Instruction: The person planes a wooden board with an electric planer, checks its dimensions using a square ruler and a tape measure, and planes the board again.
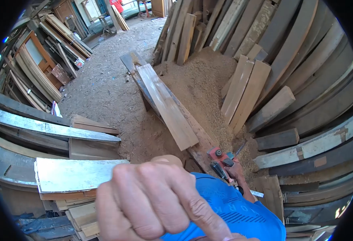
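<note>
A left hand point(160, 201) fills the near view, fingers curled closed around nothing visible. Just behind it, partly hidden, the right hand point(236, 170) grips one red power planer point(220, 157) resting at the near end of a long board point(166, 105). Sawdust point(200, 80) lies heaped beyond, with planks point(244, 90) leaning around it.

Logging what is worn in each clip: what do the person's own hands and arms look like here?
Both hands are bare, with no gloves. The left hand, close to the camera, shows no sleeve. The right hand, at the red power tool, comes out of a short bright blue sleeve with dark printed lettering and stripes.
</note>
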Tool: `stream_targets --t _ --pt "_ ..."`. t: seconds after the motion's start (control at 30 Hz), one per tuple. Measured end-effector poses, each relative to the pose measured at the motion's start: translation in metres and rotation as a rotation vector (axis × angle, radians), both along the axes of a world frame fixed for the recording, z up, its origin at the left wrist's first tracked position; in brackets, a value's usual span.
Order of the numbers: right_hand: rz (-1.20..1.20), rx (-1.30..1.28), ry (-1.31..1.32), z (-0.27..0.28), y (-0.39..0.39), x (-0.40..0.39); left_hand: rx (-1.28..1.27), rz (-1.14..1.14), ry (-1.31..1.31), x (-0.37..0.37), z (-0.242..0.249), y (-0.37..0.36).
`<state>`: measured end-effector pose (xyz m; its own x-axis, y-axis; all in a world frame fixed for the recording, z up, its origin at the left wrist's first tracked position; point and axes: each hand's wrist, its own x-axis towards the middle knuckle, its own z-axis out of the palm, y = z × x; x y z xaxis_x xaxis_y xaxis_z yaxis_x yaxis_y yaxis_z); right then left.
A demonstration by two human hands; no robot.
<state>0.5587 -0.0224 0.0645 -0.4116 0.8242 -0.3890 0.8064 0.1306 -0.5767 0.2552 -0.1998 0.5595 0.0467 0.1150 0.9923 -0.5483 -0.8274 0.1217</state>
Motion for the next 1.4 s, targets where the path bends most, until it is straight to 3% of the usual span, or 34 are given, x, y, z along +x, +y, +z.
stream_targets --t 0.1,0.17,0.27,0.33,0.37,0.5,0.6,0.67,0.8,1.0,1.1,1.17,1.27,1.4 --pt "-0.05 0.004 0.113 -0.018 0.002 0.003 -0.007 -0.069 -0.039 0.001 0.003 0.0" --pt "0.037 0.058 -0.032 0.003 0.0 -0.001 -0.044 -0.192 -0.133 0.008 0.0 0.007" --pt "0.108 0.024 -0.026 0.0 0.004 0.003 -0.151 -0.554 -0.188 0.026 -0.001 0.032" --pt "0.105 0.114 -0.161 0.011 0.002 0.0 -0.247 -0.844 -0.276 0.054 -0.003 0.052" --pt "0.095 0.1 -0.1 0.018 -0.001 0.0 -0.245 -0.842 -0.404 0.07 -0.001 0.057" --pt "-0.043 0.132 -0.03 0.014 -0.012 0.0 -0.289 -1.065 -0.048 0.087 0.011 0.093" --pt "-0.237 0.126 -0.026 0.025 -0.031 -0.002 -0.172 -1.133 0.003 0.116 0.017 0.111" --pt "-0.273 0.197 -0.032 0.025 -0.037 0.0 -0.229 -1.015 -0.01 0.121 0.019 0.103" --pt "-0.219 0.091 -0.085 0.01 -0.034 0.012 -0.254 -0.948 -0.134 0.141 0.02 0.099" --pt "-0.206 -0.018 -0.124 0.029 -0.032 0.007 -0.418 -0.952 0.073 0.134 0.027 0.107" --pt "-0.205 -0.028 -0.136 0.032 -0.033 0.002 -0.506 -1.086 0.106 0.137 0.038 0.101" --pt "-0.193 -0.013 -0.143 0.032 -0.035 -0.002 -0.44 -1.177 0.026 0.145 0.04 0.096" --pt "-0.171 -0.003 -0.145 0.025 -0.036 -0.014 -0.341 -1.41 0.118 0.151 0.049 0.109" --pt "-0.142 0.014 -0.163 0.017 -0.032 -0.023 -0.398 -1.49 0.05 0.148 0.05 0.109"
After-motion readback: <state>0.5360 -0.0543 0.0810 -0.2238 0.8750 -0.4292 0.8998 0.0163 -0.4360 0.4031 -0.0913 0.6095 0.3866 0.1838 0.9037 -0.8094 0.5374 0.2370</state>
